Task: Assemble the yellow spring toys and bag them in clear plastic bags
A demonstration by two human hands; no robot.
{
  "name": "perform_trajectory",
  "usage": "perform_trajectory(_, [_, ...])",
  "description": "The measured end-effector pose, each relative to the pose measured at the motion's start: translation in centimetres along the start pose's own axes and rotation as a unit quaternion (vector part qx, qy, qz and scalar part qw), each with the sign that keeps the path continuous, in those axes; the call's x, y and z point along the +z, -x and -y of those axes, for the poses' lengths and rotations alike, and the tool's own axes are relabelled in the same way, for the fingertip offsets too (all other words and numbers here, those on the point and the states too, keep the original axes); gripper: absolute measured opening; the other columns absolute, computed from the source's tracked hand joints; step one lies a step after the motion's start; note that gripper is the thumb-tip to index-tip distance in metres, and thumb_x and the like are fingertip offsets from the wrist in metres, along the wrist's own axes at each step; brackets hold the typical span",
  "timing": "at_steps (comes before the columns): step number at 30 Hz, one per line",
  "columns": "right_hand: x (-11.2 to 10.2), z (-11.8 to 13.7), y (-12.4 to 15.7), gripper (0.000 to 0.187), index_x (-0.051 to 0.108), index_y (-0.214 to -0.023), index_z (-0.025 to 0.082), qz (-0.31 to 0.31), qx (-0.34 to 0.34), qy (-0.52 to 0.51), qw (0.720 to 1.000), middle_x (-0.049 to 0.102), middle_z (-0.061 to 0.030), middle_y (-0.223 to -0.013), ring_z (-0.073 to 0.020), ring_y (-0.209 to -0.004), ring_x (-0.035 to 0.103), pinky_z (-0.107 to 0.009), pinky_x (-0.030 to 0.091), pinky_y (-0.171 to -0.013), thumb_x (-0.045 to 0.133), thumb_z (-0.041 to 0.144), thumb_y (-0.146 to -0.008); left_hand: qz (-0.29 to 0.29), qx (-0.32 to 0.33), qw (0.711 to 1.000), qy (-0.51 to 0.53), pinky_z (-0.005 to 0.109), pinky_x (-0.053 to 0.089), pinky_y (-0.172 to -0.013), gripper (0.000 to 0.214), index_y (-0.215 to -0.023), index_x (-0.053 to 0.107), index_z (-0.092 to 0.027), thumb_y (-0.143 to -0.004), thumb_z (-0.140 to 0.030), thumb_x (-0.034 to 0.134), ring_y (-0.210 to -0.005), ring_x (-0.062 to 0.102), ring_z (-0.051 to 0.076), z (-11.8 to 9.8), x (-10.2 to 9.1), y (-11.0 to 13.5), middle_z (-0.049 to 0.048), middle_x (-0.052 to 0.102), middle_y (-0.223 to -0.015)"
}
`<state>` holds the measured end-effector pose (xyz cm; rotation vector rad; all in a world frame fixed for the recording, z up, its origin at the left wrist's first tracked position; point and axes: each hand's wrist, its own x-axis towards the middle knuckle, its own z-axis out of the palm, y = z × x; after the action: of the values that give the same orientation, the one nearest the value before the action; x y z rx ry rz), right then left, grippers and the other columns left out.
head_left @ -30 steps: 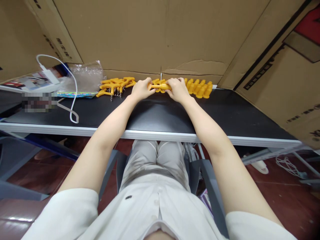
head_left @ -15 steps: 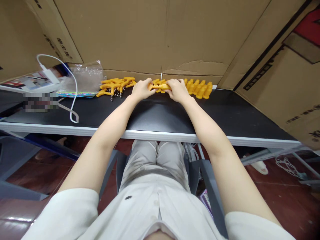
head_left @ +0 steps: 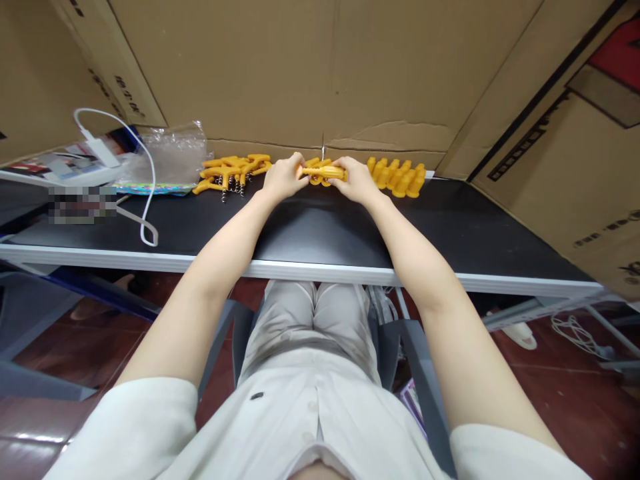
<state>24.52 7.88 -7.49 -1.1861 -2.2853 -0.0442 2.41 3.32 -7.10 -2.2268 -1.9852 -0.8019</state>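
Between my two hands lies a yellow corkscrew (head_left: 323, 172), held sideways just above the back of the black table. My left hand (head_left: 283, 179) is closed on its handle end. My right hand (head_left: 356, 180) is closed on the other end, around a yellow sleeve; no bare spiral shows between the fingers. Behind and under it, several more yellow corkscrews (head_left: 315, 163) are partly hidden by my hands. To the left is a heap of yellow corkscrew handles (head_left: 233, 165) with bare metal spirals. Right of my right hand, several yellow sleeves (head_left: 399, 177) stand upright in rows.
A tall cardboard wall (head_left: 320, 73) closes off the back of the black table (head_left: 320, 230). On the left lie a clear plastic bag (head_left: 173, 153), a white cable (head_left: 150, 173) with its plug, and printed papers (head_left: 60, 163). A silver edge (head_left: 320, 271) runs along the front.
The corkscrew between my hands has turned slightly and shifted a little right, and its right end now shows more. My hands have barely moved; the piles on both sides are unchanged.
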Motion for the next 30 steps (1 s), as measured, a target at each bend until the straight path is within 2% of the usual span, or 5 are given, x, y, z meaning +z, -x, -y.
perform_trajectory(6, [-0.2, 0.5, -0.1, 0.043, 0.072, -0.124, 0.022, -0.029, 0.117, -0.331, 0.936, 0.079, -0.0106, -0.123, -0.0264, -0.113, 0.078, -0.043, 0.066, -0.098, 0.078, 0.056, -0.100, 0.000, -0.012, 0.999, 0.031, 0.045, 0.051, -0.114, 0.061, -0.152, 0.061, -0.027, -0.092, -0.036, 0.067, -0.133, 0.068, 0.036, 0.6, -0.3, 0.0, 0.0118, 0.076, -0.134])
perform_trajectory(13, [-0.7, 1.7, 0.3, 0.026, 0.062, -0.098, 0.022, 0.011, 0.211, -0.536, 0.817, 0.079, -0.0057, -0.096, -0.0177, -0.082, 0.080, -0.035, 0.070, -0.083, 0.085, 0.034, -0.098, 0.013, 0.013, 0.998, 0.064, 0.047, 0.047, -0.125, 0.084, -0.169, 0.042, -0.027, -0.091, -0.035, 0.070, -0.150, 0.060, 0.037, 0.9, -0.3, 0.0, 0.0158, 0.063, -0.160])
perform_trajectory(18, [1.2, 0.6, -1.2, 0.035, 0.062, -0.110, 0.023, -0.051, 0.154, -0.460, 0.873, 0.079, -0.0081, -0.119, -0.0202, -0.101, 0.082, -0.040, 0.068, -0.099, 0.086, 0.044, -0.095, 0.020, -0.010, 0.997, 0.071, 0.048, 0.046, -0.127, 0.105, -0.182, 0.019, -0.025, -0.091, -0.035, 0.071, -0.158, 0.056, 0.039, 1.1, -0.1, -0.1, 0.0207, 0.054, -0.171])
perform_trajectory(23, [2.4, 1.2, -3.6, 0.056, 0.064, -0.135, 0.021, -0.083, 0.052, -0.220, 0.971, 0.068, -0.0177, -0.150, -0.0310, -0.136, 0.070, -0.047, 0.060, -0.115, 0.077, 0.061, -0.098, 0.061, -0.093, 0.994, -0.014, 0.046, 0.052, -0.124, 0.056, -0.150, 0.071, -0.017, -0.097, -0.032, 0.061, -0.148, 0.065, 0.038, 1.4, -0.4, -0.3, 0.0204, 0.072, -0.153])
perform_trajectory(30, [4.3, 2.8, -6.5, 0.041, 0.063, -0.145, 0.019, -0.030, -0.044, -0.011, 0.999, 0.072, -0.0158, -0.149, -0.0308, -0.138, 0.069, -0.052, 0.053, -0.120, 0.053, 0.017, -0.105, 0.065, -0.143, 0.987, -0.038, 0.047, 0.057, -0.119, 0.045, -0.135, 0.079, -0.016, -0.093, -0.027, 0.064, -0.141, 0.070, 0.039, 1.6, -1.1, -0.2, 0.0215, 0.075, -0.147])
